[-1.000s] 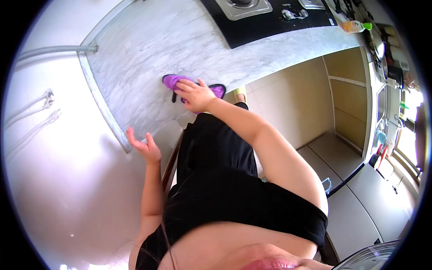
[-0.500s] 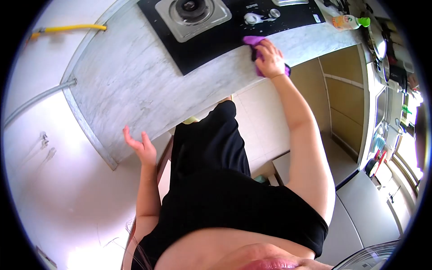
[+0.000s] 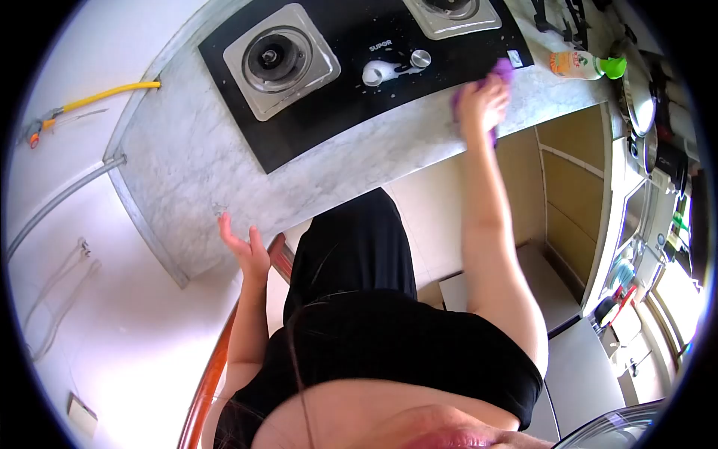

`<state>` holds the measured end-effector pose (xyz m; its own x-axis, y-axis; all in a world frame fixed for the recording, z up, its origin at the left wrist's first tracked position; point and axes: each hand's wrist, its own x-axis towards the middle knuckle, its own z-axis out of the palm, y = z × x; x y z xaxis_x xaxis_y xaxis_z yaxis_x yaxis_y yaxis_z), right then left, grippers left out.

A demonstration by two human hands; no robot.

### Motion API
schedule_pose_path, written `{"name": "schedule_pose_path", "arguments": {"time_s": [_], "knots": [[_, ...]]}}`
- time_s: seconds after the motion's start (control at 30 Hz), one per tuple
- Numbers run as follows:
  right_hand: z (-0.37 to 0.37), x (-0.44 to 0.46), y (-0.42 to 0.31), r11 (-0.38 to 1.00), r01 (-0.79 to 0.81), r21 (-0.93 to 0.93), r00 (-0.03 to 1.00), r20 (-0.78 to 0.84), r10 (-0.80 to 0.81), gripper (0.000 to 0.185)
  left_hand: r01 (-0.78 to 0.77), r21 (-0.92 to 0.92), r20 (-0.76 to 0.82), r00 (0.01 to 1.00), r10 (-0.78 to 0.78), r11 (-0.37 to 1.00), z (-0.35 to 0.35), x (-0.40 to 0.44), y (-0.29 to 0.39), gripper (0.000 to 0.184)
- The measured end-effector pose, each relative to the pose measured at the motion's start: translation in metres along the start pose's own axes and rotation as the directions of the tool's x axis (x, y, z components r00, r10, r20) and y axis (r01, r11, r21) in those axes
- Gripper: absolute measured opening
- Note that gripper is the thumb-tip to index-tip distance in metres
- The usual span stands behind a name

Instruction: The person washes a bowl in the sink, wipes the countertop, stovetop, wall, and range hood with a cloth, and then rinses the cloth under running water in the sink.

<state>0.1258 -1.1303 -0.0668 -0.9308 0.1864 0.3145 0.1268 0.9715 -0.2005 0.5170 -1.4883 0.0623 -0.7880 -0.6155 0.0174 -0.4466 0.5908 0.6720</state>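
Observation:
My right hand (image 3: 485,103) is closed over a purple cloth (image 3: 502,70), pressing it at the front right edge of the black gas stove (image 3: 329,123). Part of the cloth hangs down beside my wrist. White foam (image 3: 380,70) covers the left control knob, while the right knob (image 3: 421,58) shows bare metal. Small droplets dot the glass around them. Over the counter's front edge, my left hand (image 3: 249,251) is raised with its fingers apart, holding nothing.
A spray bottle with a green cap (image 3: 580,66) lies right of the stove, near black pan supports (image 3: 561,22) and a metal pan (image 3: 637,90). The grey marble counter (image 3: 179,172) runs left to the wall, where a yellow gas hose (image 3: 112,93) enters. A wooden chair (image 3: 217,367) stands at my left.
My right hand has slid right with the purple cloth, from the counter's front strip to the stove's right corner. The view has shifted, showing more of the stove. My left hand stays open.

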Motion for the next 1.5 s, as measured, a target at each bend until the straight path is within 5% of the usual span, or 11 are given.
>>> {"name": "schedule_pose_path", "arguments": {"time_s": [0.17,0.23,0.3,0.43,0.63,0.77,0.93,1.03,1.13,1.3,1.5], "knots": [[-0.055,-0.159,-0.114,0.914,0.229,0.336,0.875,0.341,-0.345,0.06,0.238,-0.196,0.005,0.97,-0.242,0.951,0.007,0.004,0.015,0.059],[-0.05,-0.212,-0.134,0.734,0.457,0.502,0.683,0.331,-0.651,0.058,0.173,-0.139,-0.027,0.983,-0.179,0.975,0.012,0.007,0.016,0.058],[-0.072,-0.218,-0.151,0.456,0.548,0.701,0.299,0.345,-0.89,0.056,0.136,-0.106,-0.043,0.989,-0.141,0.985,0.016,0.011,0.022,0.057],[-0.072,-0.163,-0.137,0.217,0.563,0.798,-0.022,0.276,-0.961,0.057,0.029,-0.058,-0.045,0.998,-0.032,0.998,0.011,0.015,0.026,0.058],[-0.04,-0.021,-0.021,0.518,0.644,0.564,0.483,0.225,-0.846,0.054,0.017,0.036,-0.051,0.999,-0.015,0.999,-0.002,0.009,0.007,0.06],[-0.034,-0.005,-0.008,0.841,0.479,0.254,0.842,0.139,-0.521,0.053,0.069,0.047,-0.063,0.996,-0.066,0.997,-0.001,-0.001,-0.019,0.06],[-0.05,-0.128,-0.092,0.638,0.625,0.45,0.619,0.212,-0.756,0.063,0.386,-0.188,-0.145,0.899,-0.414,0.903,0.011,-0.023,-0.037,0.062],[-0.064,-0.181,-0.174,0.397,0.655,0.643,0.218,0.342,-0.914,0.058,0.622,-0.413,-0.274,0.612,-0.742,0.666,0.029,-0.044,-0.063,0.066],[-0.059,-0.203,-0.244,0.323,0.659,0.679,0.14,0.311,-0.94,0.059,0.562,-0.812,0.03,0.305,-0.952,0.154,0.018,-0.06,-0.104,0.066],[-0.049,-0.209,-0.31,0.404,0.653,0.64,0.244,0.327,-0.913,0.066,0.5,-0.839,0.17,-0.137,-0.976,-0.216,0.005,-0.019,-0.109,0.068],[0.003,-0.192,-0.427,0.539,0.649,0.537,0.501,0.232,-0.834,0.081,0.334,-0.942,-0.035,-0.197,-0.98,-0.034,0.047,-0.008,-0.187,0.067]]}}
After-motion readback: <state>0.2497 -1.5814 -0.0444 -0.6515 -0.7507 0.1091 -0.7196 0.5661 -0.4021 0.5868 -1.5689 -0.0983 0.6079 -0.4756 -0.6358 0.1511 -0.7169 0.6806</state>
